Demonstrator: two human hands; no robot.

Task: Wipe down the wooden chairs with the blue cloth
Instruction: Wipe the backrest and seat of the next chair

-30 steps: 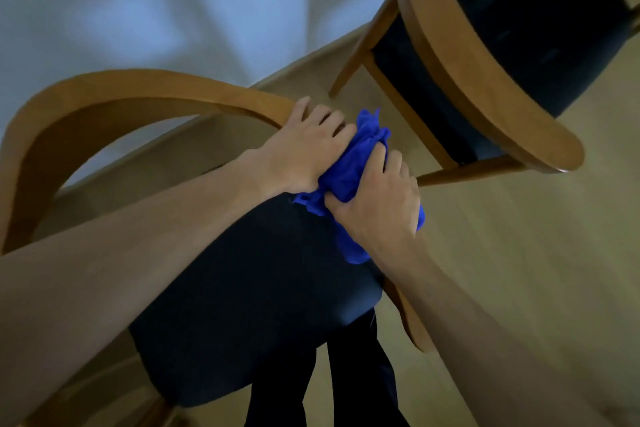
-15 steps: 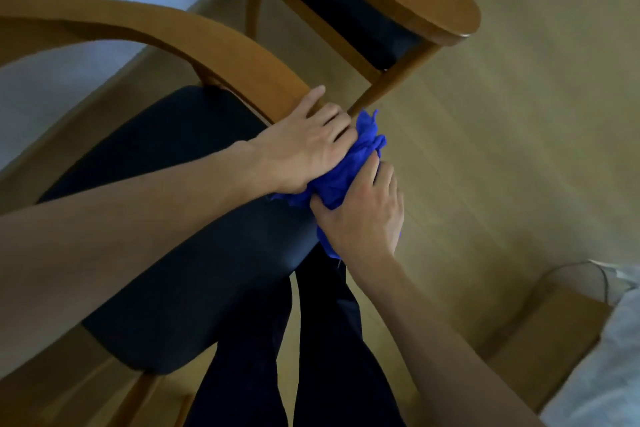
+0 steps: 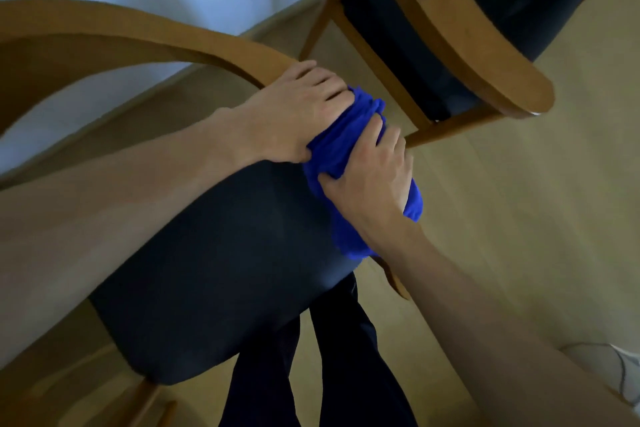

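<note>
A: Where is the cloth sitting?

B: The blue cloth (image 3: 341, 146) is lying bunched over the end of the near chair's armrest (image 3: 145, 35), between my 2 hands. A fold of it is hanging down past my right wrist, beside the dark seat cushion (image 3: 214, 274).

A: What are the hands doing?

B: My left hand (image 3: 294, 118) is lying over the armrest end, fingers curling down onto the cloth's upper edge — the thumb is tucking in against the fabric below. My right hand (image 3: 372, 173) is clutching the cloth from the other side, fingers wrapping over the bundle, thumb digging into it.

A: Anything else in view?

B: The 2nd chair (image 3: 460, 28) is standing just beyond, its wooden rail close to my right fingers — touching or not, I cannot tell. My dark trouser legs (image 3: 332, 364) are showing below, over the pale wood floor (image 3: 519, 218).
</note>
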